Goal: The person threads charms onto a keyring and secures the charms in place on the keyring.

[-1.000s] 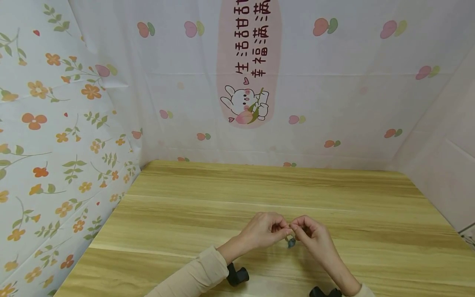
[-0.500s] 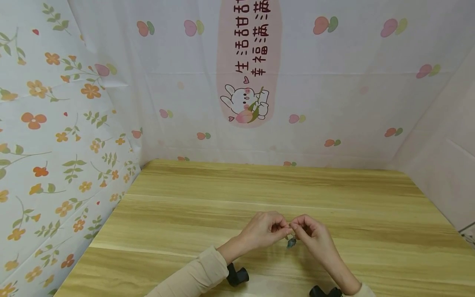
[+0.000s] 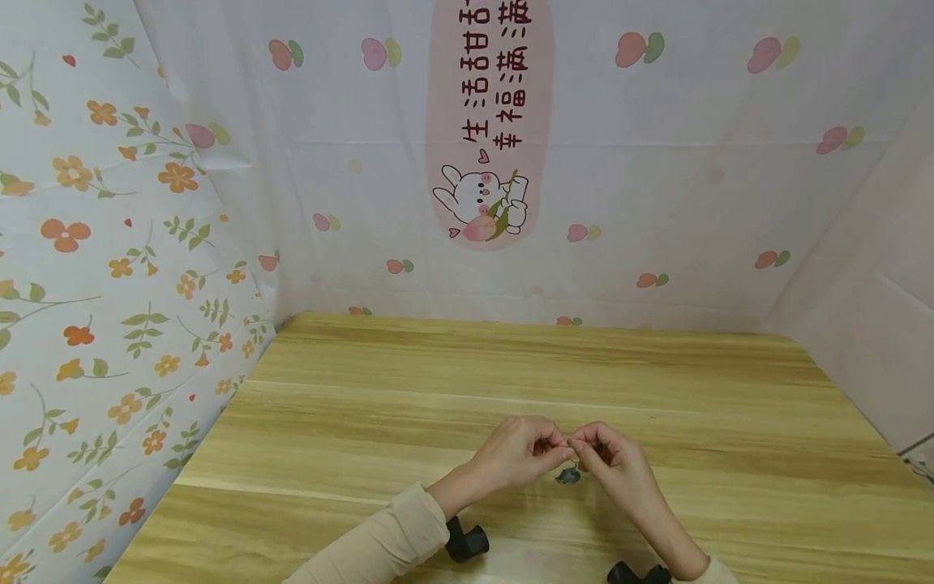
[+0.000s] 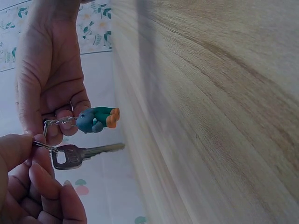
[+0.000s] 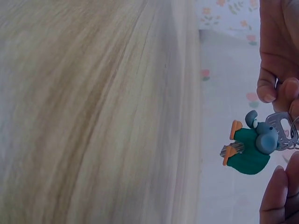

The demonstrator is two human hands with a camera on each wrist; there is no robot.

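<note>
My left hand [image 3: 521, 450] and right hand [image 3: 616, 466] meet above the table, fingertips close together. In the left wrist view the left thumb and fingers pinch a thin metal key ring [image 4: 45, 145]. The right fingertips pinch at the same ring, though the exact contact is partly hidden. From the ring hangs a metal key [image 4: 70, 157] with a dark head. Beside it, on a short chain [image 4: 60, 121], dangles a small animal figurine [image 5: 254, 147], blue-grey headed with a green body and orange feet. In the head view the figurine [image 3: 568, 475] hangs just below the fingers.
Beneath the hands spreads a wood-grain table [image 3: 438, 365]. A patterned cloth [image 3: 350, 186] hangs behind it, and a floral cloth [image 3: 109, 284] at the left. Black cylindrical parts [image 3: 467, 542] show by the left wrist, and similar black parts [image 3: 638, 574] by the right.
The figurine has turned and swung slightly to the left beneath the fingers. Both hands stay nearly in place, still pinching.
</note>
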